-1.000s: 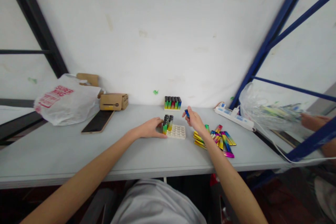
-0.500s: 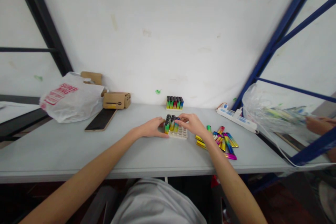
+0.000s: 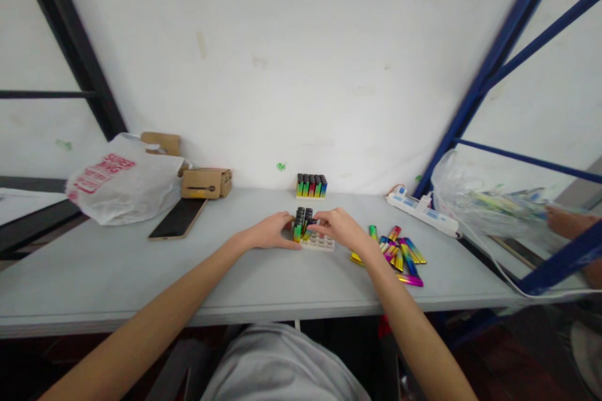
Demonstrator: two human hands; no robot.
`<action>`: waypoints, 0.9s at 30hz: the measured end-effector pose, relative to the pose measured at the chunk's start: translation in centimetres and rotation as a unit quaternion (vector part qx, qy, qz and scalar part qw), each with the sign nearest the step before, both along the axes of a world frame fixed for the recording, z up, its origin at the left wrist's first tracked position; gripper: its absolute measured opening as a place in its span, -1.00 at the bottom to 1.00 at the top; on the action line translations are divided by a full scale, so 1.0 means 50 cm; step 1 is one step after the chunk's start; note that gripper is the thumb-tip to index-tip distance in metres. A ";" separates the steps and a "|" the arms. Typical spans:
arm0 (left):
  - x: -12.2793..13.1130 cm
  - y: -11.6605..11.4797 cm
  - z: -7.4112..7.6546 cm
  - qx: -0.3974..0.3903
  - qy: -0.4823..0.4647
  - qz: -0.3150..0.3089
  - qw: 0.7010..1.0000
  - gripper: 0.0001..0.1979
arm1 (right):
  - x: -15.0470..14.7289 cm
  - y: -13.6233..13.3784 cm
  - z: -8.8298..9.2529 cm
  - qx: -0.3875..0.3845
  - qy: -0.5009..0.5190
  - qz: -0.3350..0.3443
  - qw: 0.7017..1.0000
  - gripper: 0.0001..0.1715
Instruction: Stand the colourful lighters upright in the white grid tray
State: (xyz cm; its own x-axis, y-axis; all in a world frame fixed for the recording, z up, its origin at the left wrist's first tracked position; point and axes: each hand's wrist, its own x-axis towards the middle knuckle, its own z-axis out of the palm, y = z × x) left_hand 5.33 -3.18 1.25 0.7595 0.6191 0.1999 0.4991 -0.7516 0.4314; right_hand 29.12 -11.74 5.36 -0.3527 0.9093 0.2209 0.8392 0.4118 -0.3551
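Note:
A white tray (image 3: 322,243) with round holes lies on the grey table (image 3: 141,269), with several rainbow-coloured lighters (image 3: 301,220) standing in its left part. My left hand (image 3: 271,231) rests against the tray's left side, fingers curled on it. My right hand (image 3: 338,227) reaches over the tray from the right, its fingers pinched on a lighter at the standing group. A heap of loose lighters (image 3: 397,252) lies just right of my right wrist.
A filled lighter tray (image 3: 311,186) stands by the wall. A white plastic bag (image 3: 120,180), a cardboard box (image 3: 205,183) and a phone (image 3: 177,218) lie at the left. A power strip (image 3: 420,208) and a clear bag (image 3: 489,200) sit right, where another person's hand (image 3: 564,220) shows.
My right hand carried a blue lighter from above the heap leftward and down to the tray's standing lighters. My left hand stayed at the tray.

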 end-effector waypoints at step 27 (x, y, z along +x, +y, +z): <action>-0.001 0.001 0.006 0.003 0.006 0.002 1.000 -0.36 | 0.237 0.003 -0.018 -0.153 -0.127 -0.390 0.899 -0.48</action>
